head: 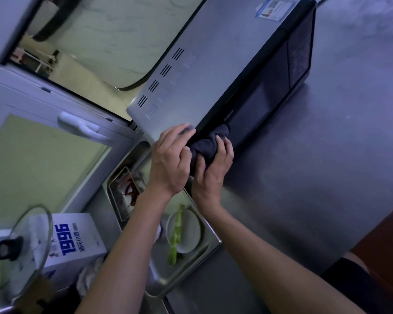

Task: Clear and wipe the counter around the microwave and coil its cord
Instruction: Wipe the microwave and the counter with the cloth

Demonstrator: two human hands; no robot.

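A silver microwave [213, 64] with a black door stands on the steel counter [315, 166]; the view is tilted. A dark cloth [208, 145] is bunched against the near corner of the microwave's door. My left hand [170, 162] rests on that corner, fingers curled over the edge and touching the cloth. My right hand [213, 171] grips the cloth from below and presses it to the door. A black cord [159, 64] runs in a curve behind the microwave along the wall.
A steel tray [191, 264] holds a white plate [184, 232] with green stalks. Another tray [125, 191] with red chillies sits beside it. A glass pot lid [25, 252] and a white "1996" box [75, 241] stand at lower left. A window frame [61, 105] is behind.
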